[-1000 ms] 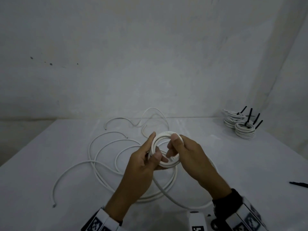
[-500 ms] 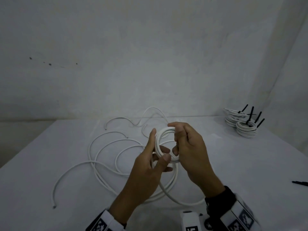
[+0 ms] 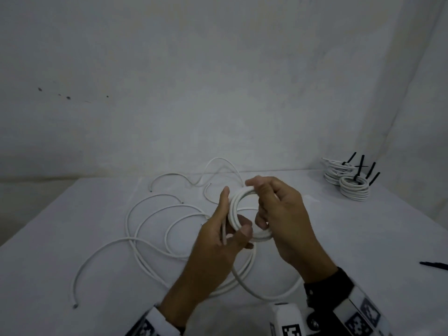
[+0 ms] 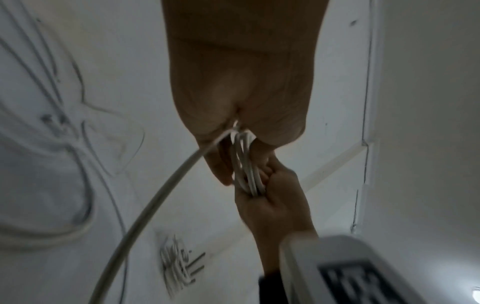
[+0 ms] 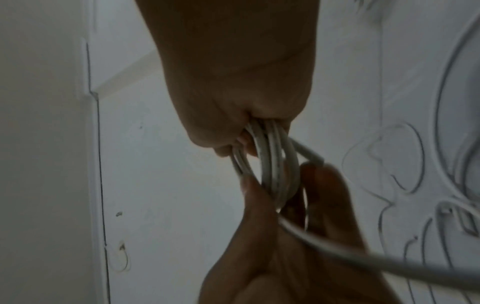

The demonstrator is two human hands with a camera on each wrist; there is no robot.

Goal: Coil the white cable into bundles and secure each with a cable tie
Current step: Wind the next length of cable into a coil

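Note:
A small coil of white cable (image 3: 234, 207) is held upright above the table between both hands. My left hand (image 3: 232, 224) pinches its left side, thumb in front and fingers behind. My right hand (image 3: 264, 204) grips the coil's top and right side with curled fingers. In the left wrist view the coil (image 4: 246, 164) runs from my palm into the right hand (image 4: 270, 185). In the right wrist view several turns of the coil (image 5: 272, 160) leave my fist toward the left hand (image 5: 285, 226). A loose tail of the cable (image 3: 266, 294) loops down to the table.
More loose white cable (image 3: 150, 226) sprawls in wide loops on the white table (image 3: 363, 238) to the left. Finished bundles with black ties (image 3: 349, 180) sit at the back right corner. A black cable tie (image 3: 434, 265) lies at the right edge.
My right hand has moved from the coil's front up over its top. The coil has turned more edge-on and risen slightly. The loose tail has shortened.

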